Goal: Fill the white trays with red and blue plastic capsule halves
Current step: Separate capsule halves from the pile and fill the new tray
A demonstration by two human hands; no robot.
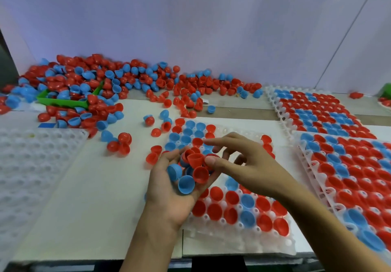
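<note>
Left hand (169, 189) palm-up, grip cupping capsule halves (191, 167), right hand (247, 161) pinching one above partly filled tray (239, 227)

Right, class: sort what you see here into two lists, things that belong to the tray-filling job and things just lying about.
Part of the job:
- left hand cupping capsule halves
- right hand picking from them
- half-filled white tray
- loose pile of halves
- filled trays

Lying about:
- green bin
- empty tray, not in use yet

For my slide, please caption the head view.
Left hand cups capsule halves; right hand picks one above the half-filled tray.
</note>
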